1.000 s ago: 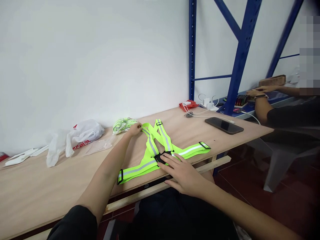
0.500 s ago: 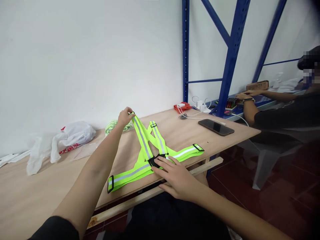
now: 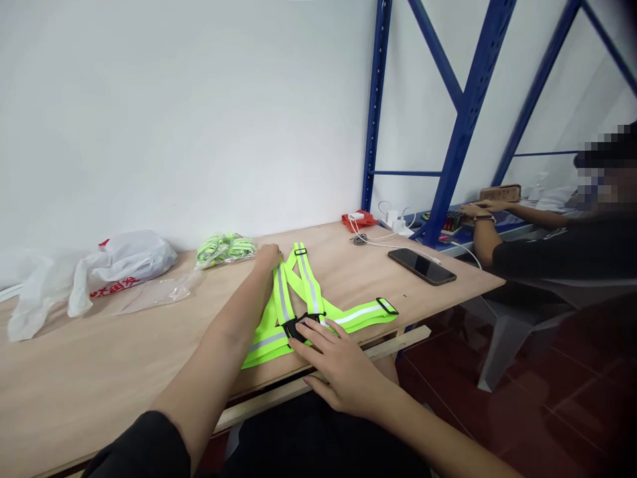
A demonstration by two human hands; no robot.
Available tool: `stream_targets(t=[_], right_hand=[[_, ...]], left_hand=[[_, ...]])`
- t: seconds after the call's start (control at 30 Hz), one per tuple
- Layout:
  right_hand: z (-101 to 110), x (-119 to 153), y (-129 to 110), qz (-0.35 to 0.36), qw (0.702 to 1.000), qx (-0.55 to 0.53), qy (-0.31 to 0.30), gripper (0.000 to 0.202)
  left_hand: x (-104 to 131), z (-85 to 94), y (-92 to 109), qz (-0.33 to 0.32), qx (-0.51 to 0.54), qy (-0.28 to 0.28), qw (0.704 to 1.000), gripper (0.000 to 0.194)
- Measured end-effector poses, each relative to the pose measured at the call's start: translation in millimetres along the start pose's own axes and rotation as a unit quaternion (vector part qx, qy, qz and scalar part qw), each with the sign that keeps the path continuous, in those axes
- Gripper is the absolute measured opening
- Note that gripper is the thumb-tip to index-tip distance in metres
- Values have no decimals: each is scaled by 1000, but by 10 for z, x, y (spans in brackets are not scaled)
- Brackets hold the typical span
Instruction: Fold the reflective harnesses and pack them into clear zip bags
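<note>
A neon yellow-green harness (image 3: pixel 312 285) with grey reflective stripes lies on the wooden table (image 3: pixel 164 345). At the upper end of its left shoulder strap, my left hand (image 3: pixel 269 256) has its fingers closed on the strap; the fingertips are mostly hidden. My right hand (image 3: pixel 338 365) rests with spread fingers on the black buckle (image 3: pixel 296 330) at the harness's centre, near the table's front edge. One side strap stretches right to a black slider (image 3: pixel 387 306). The other runs left, its end hidden behind my left forearm.
Behind are a bag of green straps (image 3: pixel 226 249), a white plastic bag (image 3: pixel 134 255), a phone (image 3: pixel 422 265), a red cloth (image 3: pixel 359 220) and cables. Blue rack posts (image 3: pixel 460 126) stand right. Beyond them, a person (image 3: pixel 562 245) sits at another table.
My left hand has lowered with the strap end toward the table, so the raised strap now lies flatter. My right hand stays on the buckle. The view has shifted slightly.
</note>
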State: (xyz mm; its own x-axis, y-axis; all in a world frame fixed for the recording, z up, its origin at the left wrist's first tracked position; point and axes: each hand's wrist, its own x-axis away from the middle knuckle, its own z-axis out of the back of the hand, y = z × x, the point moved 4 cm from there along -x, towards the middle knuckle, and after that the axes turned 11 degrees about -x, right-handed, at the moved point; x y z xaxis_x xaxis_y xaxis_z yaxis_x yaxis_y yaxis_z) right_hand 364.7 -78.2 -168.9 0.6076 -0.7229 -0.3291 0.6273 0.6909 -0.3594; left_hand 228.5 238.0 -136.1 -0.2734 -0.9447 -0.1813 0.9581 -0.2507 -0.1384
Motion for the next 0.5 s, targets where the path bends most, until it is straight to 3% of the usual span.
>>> stream_targets(t=[0.1, 0.27, 0.37, 0.5], right_hand=[[-9, 1, 7, -2, 1000, -1, -5, 55], [-10, -16, -4, -5, 1000, 13, -16, 56], [-16, -26, -10, -3, 999, 33, -22, 58], [-44, -18, -8, 11, 998, 61, -5, 61]], left_hand=[[39, 149, -61, -46, 1, -52, 998, 34], [316, 703, -199, -134, 9, -74, 988, 37], [854, 946, -335, -182, 23, -90, 979, 41], [1941, 1026, -577, -219, 82, -108, 966, 51]])
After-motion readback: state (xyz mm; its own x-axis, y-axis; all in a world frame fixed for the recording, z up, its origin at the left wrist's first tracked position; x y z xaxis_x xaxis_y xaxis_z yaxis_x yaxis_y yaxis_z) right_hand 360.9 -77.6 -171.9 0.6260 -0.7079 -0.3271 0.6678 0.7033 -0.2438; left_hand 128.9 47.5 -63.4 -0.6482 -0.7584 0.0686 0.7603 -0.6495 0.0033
